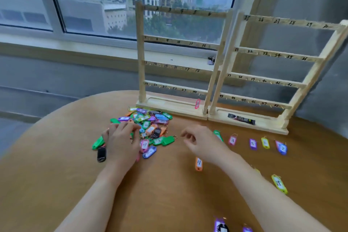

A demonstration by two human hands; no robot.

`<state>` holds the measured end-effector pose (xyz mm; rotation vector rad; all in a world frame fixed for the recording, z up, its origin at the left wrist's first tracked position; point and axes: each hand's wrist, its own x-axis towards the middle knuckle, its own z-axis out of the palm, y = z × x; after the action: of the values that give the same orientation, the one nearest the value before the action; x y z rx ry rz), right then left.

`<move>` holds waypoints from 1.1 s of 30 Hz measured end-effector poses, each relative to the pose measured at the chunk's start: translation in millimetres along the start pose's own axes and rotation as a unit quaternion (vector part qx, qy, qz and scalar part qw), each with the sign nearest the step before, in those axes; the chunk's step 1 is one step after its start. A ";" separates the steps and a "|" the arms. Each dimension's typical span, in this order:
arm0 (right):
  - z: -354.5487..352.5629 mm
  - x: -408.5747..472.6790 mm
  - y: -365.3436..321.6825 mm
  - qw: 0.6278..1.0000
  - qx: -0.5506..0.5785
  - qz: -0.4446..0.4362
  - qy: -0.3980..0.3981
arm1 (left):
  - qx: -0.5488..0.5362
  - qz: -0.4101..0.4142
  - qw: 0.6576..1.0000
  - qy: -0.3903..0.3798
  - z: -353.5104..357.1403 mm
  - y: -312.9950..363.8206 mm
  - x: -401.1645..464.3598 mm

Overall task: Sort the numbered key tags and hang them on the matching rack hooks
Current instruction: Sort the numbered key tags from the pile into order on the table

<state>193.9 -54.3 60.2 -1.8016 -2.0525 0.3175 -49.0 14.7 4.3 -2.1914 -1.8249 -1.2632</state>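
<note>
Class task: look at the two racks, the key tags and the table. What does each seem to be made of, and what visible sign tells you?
Racks: probably unfinished pale wood, matt, numbers handwritten on it.
Key tags: likely plastic, bright and glossy, with thin metal-looking rings.
Table: brown, smooth, slightly shiny; wood or laminate, unclear.

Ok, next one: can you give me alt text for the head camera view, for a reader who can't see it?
A person's left hand rests on a pile of coloured key tags on a round wooden table, while the right hand hovers beside it, fingers loosely curled. Sorted tags lie in a row at right, before two numbered wooden racks that have one pink tag hanging.
</note>
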 end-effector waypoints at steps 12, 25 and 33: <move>32.5 44.6 -21.7 0.966 -0.210 -0.136 -0.061 | 0.007 0.015 0.992 -0.129 -5.7 -8.1 -10.0; 16.0 32.8 -29.9 0.984 0.157 0.077 -0.041 | -0.087 0.015 0.984 -0.156 -10.4 7.8 -17.4; 4.3 -3.5 -26.1 0.976 0.189 0.088 -0.062 | -0.285 -0.017 0.947 -0.148 -8.3 15.9 -21.6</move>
<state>169.0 -61.2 66.8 -1.7569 -1.7608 0.8307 -40.1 -12.0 4.6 -2.7823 -1.7514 -1.7285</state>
